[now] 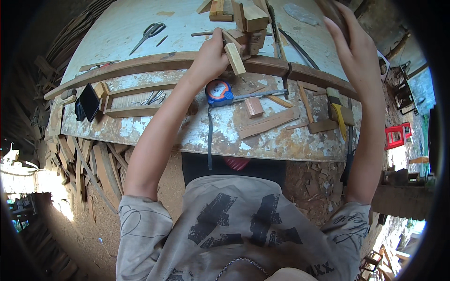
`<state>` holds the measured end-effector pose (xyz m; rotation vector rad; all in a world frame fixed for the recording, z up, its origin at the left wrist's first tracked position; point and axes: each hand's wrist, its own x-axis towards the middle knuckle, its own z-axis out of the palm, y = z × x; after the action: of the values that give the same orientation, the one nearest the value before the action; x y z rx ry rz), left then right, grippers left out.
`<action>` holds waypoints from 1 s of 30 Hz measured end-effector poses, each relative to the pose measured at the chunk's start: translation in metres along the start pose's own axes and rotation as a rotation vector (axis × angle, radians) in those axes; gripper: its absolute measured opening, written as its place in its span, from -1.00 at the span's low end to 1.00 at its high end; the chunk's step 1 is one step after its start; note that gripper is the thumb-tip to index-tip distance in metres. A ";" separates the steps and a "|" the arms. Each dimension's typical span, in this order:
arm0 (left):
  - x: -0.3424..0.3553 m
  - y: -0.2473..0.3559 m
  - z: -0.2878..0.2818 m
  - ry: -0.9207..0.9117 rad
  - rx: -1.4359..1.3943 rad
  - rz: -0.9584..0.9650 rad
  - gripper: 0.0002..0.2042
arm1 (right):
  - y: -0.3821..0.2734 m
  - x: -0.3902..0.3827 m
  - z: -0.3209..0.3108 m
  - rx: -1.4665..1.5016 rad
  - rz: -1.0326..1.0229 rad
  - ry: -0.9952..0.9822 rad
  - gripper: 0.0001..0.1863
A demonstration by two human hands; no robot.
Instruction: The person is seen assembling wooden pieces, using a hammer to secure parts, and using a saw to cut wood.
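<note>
At the middle of the bench, my left hand [212,57] is closed against a narrow piece of wood [235,58] with a pale cut end. Its fingertips are partly hidden. Wooden blocks [256,19] are stacked just beyond it, and a thin rod [200,33] sticks out beside the fingers. Raised at the far right, my right hand [354,49] is wrapped around a dark brown wooden object [333,18], cut off by the picture's upper rim. A blue and orange tape measure [219,92] lies just nearer than my left hand.
A long wooden bar [136,65] crosses the bench [187,140]. Scissors [149,36] lie beyond it. Nearer are a wooden tray [133,111] with nails, a black-screened device [88,104], wood offcuts [268,122] and a yellow-handled tool [339,117]. Scrap wood [101,164] is piled below left.
</note>
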<state>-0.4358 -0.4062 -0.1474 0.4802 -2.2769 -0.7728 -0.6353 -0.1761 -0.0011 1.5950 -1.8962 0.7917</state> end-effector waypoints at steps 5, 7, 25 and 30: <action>0.006 0.008 -0.007 -0.039 -0.001 -0.105 -0.51 | 0.031 -0.044 0.000 -0.101 0.208 -0.031 -0.48; 0.011 0.000 -0.009 -0.038 -0.018 -0.127 -0.48 | 0.037 -0.060 0.002 0.025 0.463 -0.310 -0.52; -0.024 0.055 -0.019 -0.161 -0.498 -0.268 -0.38 | 0.023 -0.059 0.042 0.091 0.403 -0.181 -0.51; -0.020 0.058 -0.003 -0.122 -0.530 -0.199 -0.53 | 0.006 -0.026 0.058 1.010 0.447 -0.201 -0.37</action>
<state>-0.4269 -0.3532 -0.1183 0.4165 -2.0331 -1.4846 -0.6384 -0.2001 -0.0606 1.8150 -2.1651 2.0931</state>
